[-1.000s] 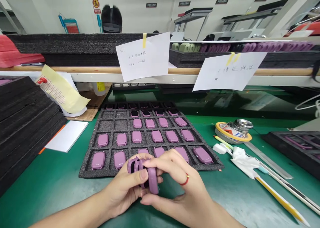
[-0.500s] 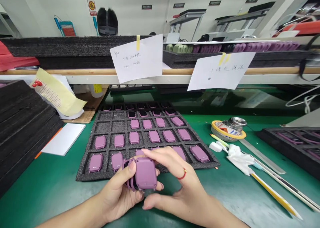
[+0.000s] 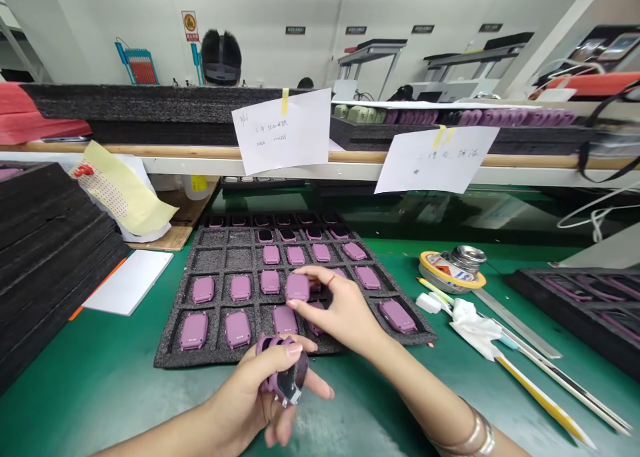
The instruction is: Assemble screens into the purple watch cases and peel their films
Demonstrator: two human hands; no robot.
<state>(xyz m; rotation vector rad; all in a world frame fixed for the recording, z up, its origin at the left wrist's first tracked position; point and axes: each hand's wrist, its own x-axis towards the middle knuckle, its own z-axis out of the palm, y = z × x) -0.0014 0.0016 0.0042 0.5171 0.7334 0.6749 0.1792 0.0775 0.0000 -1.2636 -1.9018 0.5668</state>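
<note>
My left hand point(image 3: 250, 387) is closed around a small stack of purple smartwatch cases point(image 3: 291, 382), whose dark glossy side faces up and right. Between the thumb and fingers of my right hand point(image 3: 345, 310) is a single purple watch case point(image 3: 297, 287), its plain purple side toward me. That hand is over the middle of a black foam tray point(image 3: 206, 258) and covers some of its compartments. Purple watch cases such as the one at front left point(image 3: 194, 330) lie in the nearer rows. Farther rows hold cases with dark faces point(image 3: 288, 234).
To the right lie a roll of yellow tape point(image 3: 445, 277), a steel ruler point(image 3: 520, 325), a crumpled white tissue point(image 3: 473, 323) and a yellow-white stick point(image 3: 545, 400). Another foam tray point(image 3: 530, 287) stands far right. Stacked black foam point(image 3: 50, 243) rises at left. A shelf point(image 3: 350, 169) crosses above the tray.
My right hand has moved forward from beside the left hand to above the tray, carrying one watch case off the stack. The left hand's stack has turned, showing a dark side.
</note>
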